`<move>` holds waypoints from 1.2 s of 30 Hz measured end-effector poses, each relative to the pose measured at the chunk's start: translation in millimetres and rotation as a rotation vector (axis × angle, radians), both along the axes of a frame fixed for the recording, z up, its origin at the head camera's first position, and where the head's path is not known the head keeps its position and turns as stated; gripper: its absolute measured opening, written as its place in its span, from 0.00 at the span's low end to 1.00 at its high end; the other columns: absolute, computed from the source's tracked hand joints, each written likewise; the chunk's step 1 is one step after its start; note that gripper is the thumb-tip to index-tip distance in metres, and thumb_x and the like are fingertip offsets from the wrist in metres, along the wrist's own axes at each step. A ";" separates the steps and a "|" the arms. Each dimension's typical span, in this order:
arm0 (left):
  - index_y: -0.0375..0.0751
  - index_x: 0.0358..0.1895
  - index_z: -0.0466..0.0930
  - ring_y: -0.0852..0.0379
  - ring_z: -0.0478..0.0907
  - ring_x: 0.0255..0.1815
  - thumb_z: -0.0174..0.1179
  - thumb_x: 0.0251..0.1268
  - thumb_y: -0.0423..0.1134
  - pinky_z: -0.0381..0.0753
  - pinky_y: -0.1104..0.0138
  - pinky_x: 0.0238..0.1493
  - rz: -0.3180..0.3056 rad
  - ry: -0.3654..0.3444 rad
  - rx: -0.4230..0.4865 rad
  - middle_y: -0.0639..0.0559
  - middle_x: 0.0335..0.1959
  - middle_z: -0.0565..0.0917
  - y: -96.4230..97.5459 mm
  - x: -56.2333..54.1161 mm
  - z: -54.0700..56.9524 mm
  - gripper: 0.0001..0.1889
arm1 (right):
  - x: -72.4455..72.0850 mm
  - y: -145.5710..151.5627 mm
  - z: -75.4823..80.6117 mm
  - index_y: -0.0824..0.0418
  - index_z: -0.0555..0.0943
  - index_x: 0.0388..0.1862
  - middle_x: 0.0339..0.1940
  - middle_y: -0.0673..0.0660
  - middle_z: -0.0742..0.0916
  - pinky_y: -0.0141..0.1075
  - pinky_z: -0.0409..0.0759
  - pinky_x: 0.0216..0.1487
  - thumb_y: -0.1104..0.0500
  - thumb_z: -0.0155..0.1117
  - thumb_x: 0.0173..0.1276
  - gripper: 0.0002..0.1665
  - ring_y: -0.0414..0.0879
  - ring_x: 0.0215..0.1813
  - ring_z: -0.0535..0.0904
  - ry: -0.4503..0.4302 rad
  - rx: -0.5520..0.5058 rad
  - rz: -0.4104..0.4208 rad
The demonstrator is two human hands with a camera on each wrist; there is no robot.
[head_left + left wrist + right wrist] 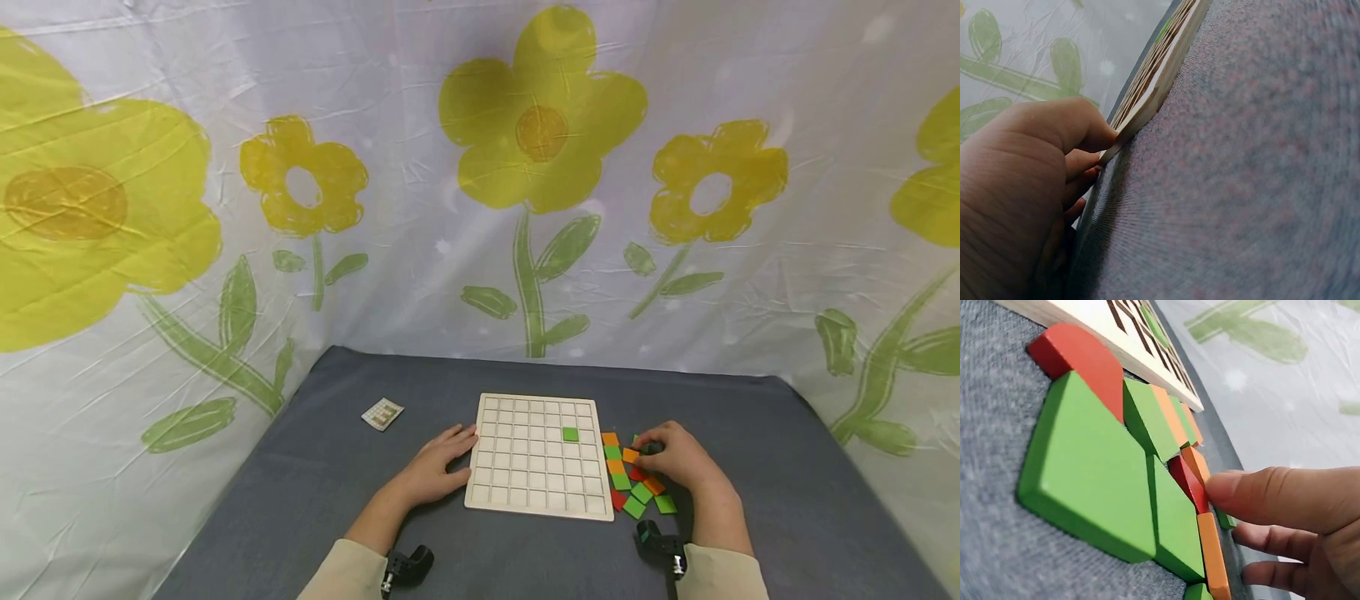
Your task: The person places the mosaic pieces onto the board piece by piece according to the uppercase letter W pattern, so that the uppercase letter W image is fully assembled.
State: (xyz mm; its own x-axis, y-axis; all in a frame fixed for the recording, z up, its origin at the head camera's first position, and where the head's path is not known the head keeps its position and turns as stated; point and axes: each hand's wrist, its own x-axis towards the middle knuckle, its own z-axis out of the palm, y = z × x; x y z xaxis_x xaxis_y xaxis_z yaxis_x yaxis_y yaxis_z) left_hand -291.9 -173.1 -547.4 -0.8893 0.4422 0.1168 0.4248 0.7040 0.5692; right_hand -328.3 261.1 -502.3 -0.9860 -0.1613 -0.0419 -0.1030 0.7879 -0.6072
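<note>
A square wooden grid board (534, 492) lies on the dark cloth, with one green tile (571, 434) in a cell near its upper right. My left hand (435, 471) rests at the board's left edge, thumb and fingertips against the wooden rim (1141, 115). Beside the board's right edge lie loose square tiles in green, orange and red. My right hand (681, 457) is over the upper right of these tiles, thumb and index finger apart. Its thumb tip overlaps an orange tile (1195, 464) in the right wrist view, near a red tile (1189, 482). A green tile (1226, 519) is partly hidden behind the thumb.
A small card (382, 414) with a printed grid lies left of the board. Large green tiles (1085, 469) fill the near part of the right wrist view. Behind the table (795, 500) hangs a white curtain (405, 283) with yellow flowers.
</note>
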 end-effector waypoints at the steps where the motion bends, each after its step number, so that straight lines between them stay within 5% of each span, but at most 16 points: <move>1: 0.38 0.78 0.66 0.42 0.53 0.82 0.56 0.75 0.44 0.56 0.38 0.74 0.002 -0.002 -0.001 0.48 0.80 0.63 0.1 0.0 0.2 0.31 | 0.6 -0.5 0.7 0.65 0.89 0.43 0.55 0.69 0.77 0.62 0.76 0.54 0.59 0.77 0.61 0.13 0.66 0.54 0.75 -0.009 -0.004 -0.002; 17: 0.37 0.78 0.66 0.42 0.53 0.82 0.57 0.75 0.44 0.56 0.37 0.74 -0.003 0.007 0.001 0.47 0.80 0.62 -0.7 -1.3 -0.4 0.32 | -1.3 -3.4 0.9 0.64 0.88 0.37 0.56 0.68 0.76 0.58 0.78 0.52 0.58 0.77 0.59 0.12 0.64 0.53 0.74 0.021 0.031 -0.051; 36: 0.38 0.77 0.67 0.42 0.54 0.81 0.57 0.74 0.44 0.56 0.39 0.74 0.011 0.011 -0.012 0.48 0.80 0.64 1.0 -0.4 0.0 0.32 | 10.6 -28.0 37.0 0.63 0.88 0.48 0.46 0.58 0.84 0.52 0.79 0.45 0.60 0.71 0.63 0.15 0.58 0.49 0.77 0.160 0.047 0.103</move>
